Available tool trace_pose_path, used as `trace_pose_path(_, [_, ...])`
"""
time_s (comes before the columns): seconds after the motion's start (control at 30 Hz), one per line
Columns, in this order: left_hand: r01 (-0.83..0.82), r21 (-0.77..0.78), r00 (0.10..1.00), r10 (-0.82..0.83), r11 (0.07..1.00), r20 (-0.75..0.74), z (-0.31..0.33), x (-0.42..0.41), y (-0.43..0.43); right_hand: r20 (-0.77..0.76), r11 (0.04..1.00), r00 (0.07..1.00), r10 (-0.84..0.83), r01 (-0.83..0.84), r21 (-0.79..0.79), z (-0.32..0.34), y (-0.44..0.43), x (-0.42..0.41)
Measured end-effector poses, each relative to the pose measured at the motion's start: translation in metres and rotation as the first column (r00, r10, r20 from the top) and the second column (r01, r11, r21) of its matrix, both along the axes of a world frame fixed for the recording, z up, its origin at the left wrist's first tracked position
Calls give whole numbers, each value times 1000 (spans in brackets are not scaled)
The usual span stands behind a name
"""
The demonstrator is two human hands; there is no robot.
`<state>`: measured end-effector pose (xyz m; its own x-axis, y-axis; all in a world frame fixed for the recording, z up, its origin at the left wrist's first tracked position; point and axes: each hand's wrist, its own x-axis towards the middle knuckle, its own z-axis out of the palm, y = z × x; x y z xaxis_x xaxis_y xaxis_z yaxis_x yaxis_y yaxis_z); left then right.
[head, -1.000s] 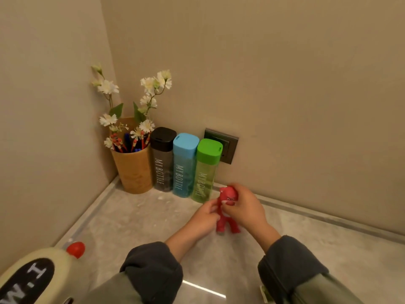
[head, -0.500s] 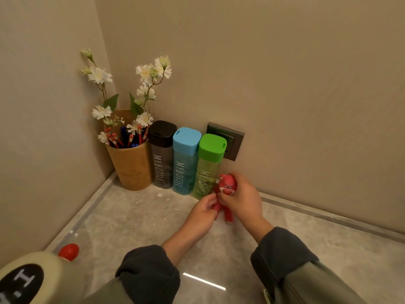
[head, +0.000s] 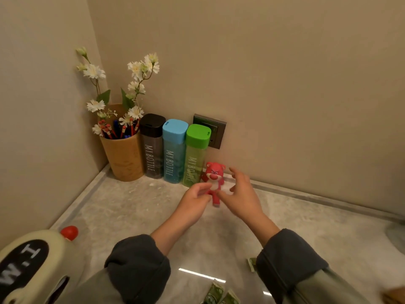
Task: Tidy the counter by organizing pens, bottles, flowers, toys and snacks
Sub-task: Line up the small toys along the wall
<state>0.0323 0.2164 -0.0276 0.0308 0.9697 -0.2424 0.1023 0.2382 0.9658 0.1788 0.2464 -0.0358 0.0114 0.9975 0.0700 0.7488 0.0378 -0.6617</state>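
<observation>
A red bear toy (head: 215, 175) stands upright on the marble counter (head: 135, 207), right beside the green bottle (head: 195, 156). My left hand (head: 194, 199) pinches the toy low down, at its leg. My right hand (head: 242, 195) is just to the toy's right, fingers spread and off it. The green, blue (head: 174, 150) and black (head: 152, 145) bottles stand in a row against the back wall. In the corner a wooden cup (head: 125, 159) holds pens (head: 111, 130) and white flowers (head: 140, 69).
A cream toy (head: 28, 264) with a red knob (head: 69, 232) fills the lower left. Green snack packets (head: 215, 294) lie at the near edge, another one (head: 251, 263) by my right sleeve. A wall socket (head: 215, 132) sits behind the green bottle.
Both hands carried the red bear toy toward the wall and stood it beside the green bottle. My right hand has let go and spread its fingers.
</observation>
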Motion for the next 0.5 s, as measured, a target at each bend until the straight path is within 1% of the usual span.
trace_pose_path(0.07, [45,13,999,-44,999,-16,9,5,-18,-18,1000,1000,5,-5,9,9,-22,8])
trace_pose_path(0.13, [90,26,996,-90,996,0,17,10,-34,-33,1000,999,4,-4,2,18,-42,17])
trace_pose_path(0.27, [200,29,980,-201,979,16,30,26,-70,-117,1000,993,-10,7,-21,36,-85,41])
trace_pose_path(0.37, [266,35,962,-267,963,47,33,44,-91,-194,998,979,-59,59,-7,43,-118,67])
trace_pose_path(0.5, [338,10,939,-338,941,68,31,85,-113,-274,984,947,-169,176,-1,42,-159,113])
